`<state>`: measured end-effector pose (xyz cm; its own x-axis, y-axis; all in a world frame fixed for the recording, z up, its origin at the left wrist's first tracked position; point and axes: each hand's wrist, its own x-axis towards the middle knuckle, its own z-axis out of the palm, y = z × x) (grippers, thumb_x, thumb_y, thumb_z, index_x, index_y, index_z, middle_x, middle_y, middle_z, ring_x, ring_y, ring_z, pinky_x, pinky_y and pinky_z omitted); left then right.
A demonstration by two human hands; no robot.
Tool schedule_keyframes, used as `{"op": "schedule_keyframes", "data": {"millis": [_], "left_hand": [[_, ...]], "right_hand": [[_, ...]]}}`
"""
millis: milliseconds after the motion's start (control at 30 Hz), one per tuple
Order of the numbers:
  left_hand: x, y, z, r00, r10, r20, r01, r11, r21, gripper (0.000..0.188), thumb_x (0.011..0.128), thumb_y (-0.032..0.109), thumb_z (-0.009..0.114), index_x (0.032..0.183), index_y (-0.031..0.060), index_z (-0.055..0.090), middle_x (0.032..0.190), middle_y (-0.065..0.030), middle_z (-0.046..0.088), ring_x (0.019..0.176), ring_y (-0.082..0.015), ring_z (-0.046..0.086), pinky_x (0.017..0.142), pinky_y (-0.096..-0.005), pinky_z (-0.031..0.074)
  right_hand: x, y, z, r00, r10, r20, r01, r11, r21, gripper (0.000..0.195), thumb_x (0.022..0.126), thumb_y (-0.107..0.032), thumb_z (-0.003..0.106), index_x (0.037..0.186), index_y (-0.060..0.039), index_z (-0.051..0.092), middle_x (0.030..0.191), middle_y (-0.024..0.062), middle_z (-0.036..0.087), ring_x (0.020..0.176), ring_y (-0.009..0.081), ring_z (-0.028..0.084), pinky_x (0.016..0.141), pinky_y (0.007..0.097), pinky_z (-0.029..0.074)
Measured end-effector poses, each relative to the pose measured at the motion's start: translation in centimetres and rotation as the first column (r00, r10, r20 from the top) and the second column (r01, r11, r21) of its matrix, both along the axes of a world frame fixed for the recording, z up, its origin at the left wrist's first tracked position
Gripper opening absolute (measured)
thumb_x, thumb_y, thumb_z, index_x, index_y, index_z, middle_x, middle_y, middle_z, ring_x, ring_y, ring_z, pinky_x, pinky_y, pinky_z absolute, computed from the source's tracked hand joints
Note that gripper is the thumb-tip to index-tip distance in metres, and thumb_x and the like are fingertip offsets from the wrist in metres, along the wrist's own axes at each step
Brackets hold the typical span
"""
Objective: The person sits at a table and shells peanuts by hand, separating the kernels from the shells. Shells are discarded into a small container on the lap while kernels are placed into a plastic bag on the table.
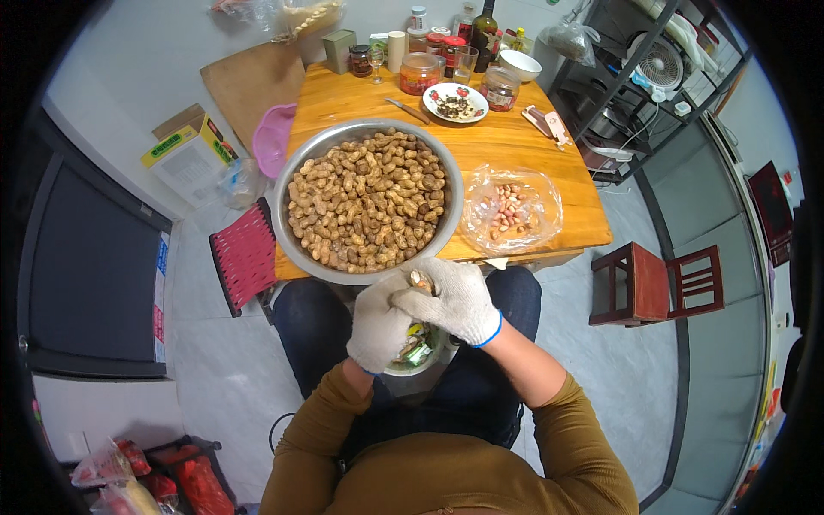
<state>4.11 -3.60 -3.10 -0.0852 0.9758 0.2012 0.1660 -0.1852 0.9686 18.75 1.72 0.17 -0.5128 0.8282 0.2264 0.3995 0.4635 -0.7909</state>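
My left hand [380, 322] and my right hand [454, 299], both in white knitted gloves, are pressed together at the table's near edge. A peanut [421, 281] shows between their fingers, gripped by both. Just beyond them, a wide metal basin [456, 193] is heaped with unshelled peanuts [367, 199]. To its right, shelled peanut kernels [508, 209] lie on a clear plastic bag [544, 212]. Below my hands, between my knees, a bin [412, 371] holds wrappers and scraps; the gloves partly hide it.
The wooden table [524, 145] also carries a knife [409, 111], a floral plate [474, 116] with dark bits, several jars [499, 90] and a wine bottle [483, 38]. A pink woven stool [243, 257] stands at left, a red wooden chair [644, 283] at right.
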Motion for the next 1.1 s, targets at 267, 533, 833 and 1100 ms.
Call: {"op": "schedule_keyframes", "data": {"millis": [267,533,833,1100], "left_hand": [[0.4,-0.1,0.4,0.987,-0.005,0.159,0.029,0.988,-0.151,0.017,0.096,0.012,0.06,0.089,-0.0018,0.067,0.072,-0.0055,0.062,0.063,-0.012,0.058,0.06,-0.0285,0.048],[-0.2,0.3,2.3,0.984,-0.051,0.168,0.104,0.943,-0.318,0.023,0.1,0.017,0.058,0.091,-0.0031,0.065,0.071,-0.0021,0.06,0.063,-0.0098,0.056,0.059,-0.0265,0.046],[0.7,0.1,-0.2,0.982,0.163,0.093,-0.151,0.98,-0.128,0.032,0.102,0.021,0.054,0.087,-0.0045,0.063,0.071,-0.0026,0.06,0.065,-0.0145,0.057,0.062,-0.0324,0.047],[1.0,0.7,0.1,0.589,0.157,0.793,0.1,0.959,-0.264,0.029,0.107,0.027,0.047,0.103,-0.0001,0.059,0.074,-0.0001,0.052,0.059,-0.008,0.045,0.054,-0.0239,0.038]], "right_hand": [[0.0,0.1,-0.2,0.997,0.034,0.07,-0.026,0.994,-0.106,0.038,0.094,-0.037,0.065,0.104,-0.0007,0.071,0.079,0.0126,0.072,0.072,0.0229,0.072,0.068,0.034,0.056],[2.8,1.9,-0.2,0.968,0.126,-0.217,-0.227,0.804,-0.55,0.042,0.102,-0.029,0.057,0.129,0.0026,0.063,0.106,0.0124,0.072,0.097,0.0138,0.065,0.089,0.0292,0.052],[0.3,-0.4,0.3,0.994,0.003,-0.109,-0.027,0.976,-0.216,0.039,0.097,-0.013,0.051,0.133,-0.0016,0.059,0.112,0.0253,0.068,0.104,0.0336,0.069,0.093,0.0373,0.052],[-1.6,-2.5,-0.7,0.879,-0.311,-0.361,0.1,0.861,-0.499,0.04,0.096,-0.008,0.055,0.136,-0.0003,0.058,0.113,0.0222,0.068,0.103,0.0314,0.069,0.091,0.0365,0.053]]}}
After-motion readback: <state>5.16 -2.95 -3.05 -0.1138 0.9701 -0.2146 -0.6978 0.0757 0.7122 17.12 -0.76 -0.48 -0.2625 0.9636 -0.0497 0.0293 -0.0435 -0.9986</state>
